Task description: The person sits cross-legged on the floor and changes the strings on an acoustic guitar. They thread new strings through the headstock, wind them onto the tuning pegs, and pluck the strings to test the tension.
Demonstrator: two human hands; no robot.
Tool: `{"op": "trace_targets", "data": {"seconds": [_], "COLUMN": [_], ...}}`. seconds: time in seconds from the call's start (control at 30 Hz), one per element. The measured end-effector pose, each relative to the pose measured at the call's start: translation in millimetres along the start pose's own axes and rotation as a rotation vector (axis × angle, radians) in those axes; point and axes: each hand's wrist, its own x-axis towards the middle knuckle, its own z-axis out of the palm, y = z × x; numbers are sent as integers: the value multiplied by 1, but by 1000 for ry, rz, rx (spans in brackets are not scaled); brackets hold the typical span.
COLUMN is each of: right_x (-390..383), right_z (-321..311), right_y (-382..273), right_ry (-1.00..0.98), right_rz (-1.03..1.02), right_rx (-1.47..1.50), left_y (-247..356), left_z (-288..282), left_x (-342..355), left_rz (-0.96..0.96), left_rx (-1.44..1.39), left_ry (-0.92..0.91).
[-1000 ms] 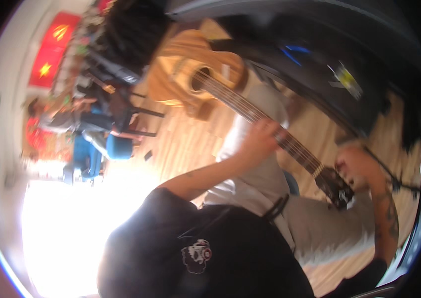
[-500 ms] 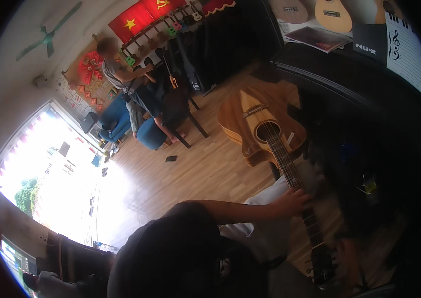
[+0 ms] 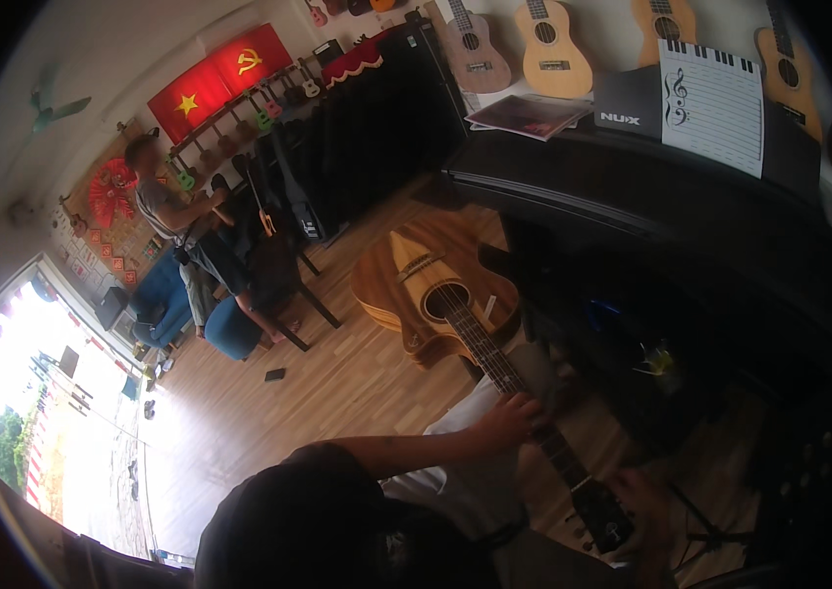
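Observation:
An acoustic guitar [image 3: 411, 304] with a striped brown wooden body slants across the middle, its body far from me and its dark headstock [image 3: 604, 518] near. My left hand [image 3: 512, 422] is closed around the neck, partway along the fretboard. My right hand [image 3: 640, 496] is at the right side of the headstock, beside the tuning pegs. Dim light and blur hide its fingers, so whether it grips a peg cannot be made out. Light grey trousers [image 3: 455, 461] show beneath the neck.
A black piano [image 3: 573, 187] stands to the right, bearing a music sheet [image 3: 715, 103] and booklets [image 3: 529, 116]. Ukuleles [image 3: 555, 49] hang above it. Far left, a person [image 3: 175, 211] stands beside a dark chair [image 3: 283, 285] and blue stool [image 3: 232, 329]. A phone-like dark object [image 3: 275, 374] lies on the floor.
The whole view has swung to the right, so the room and guitar sit further left, with more wall ukuleles showing. My left hand stays on the neck; my right remains by the headstock.

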Motion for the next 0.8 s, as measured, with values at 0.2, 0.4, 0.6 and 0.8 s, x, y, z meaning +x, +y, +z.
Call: {"op": "trace_targets", "data": {"seconds": [0.2, 0.4, 0.6, 0.8], "right_x": [-15, -16, -38, -40], "right_z": [10, -20, 3, -6], "right_y": [20, 3, -26, -13], "right_ry": [257, 76, 376, 348], "right_rz": [-291, -308, -199, -303], "right_rx": [241, 51, -389, -237], "left_y": [3, 24, 37, 37], "left_z": [-11, -6, -12, -14], "left_x": [13, 13, 19, 24], "left_rz": [42, 48, 23, 9], "left_rx": [-52, -267, -214, -258], "left_ry": [-45, -8, -61, -62]}}
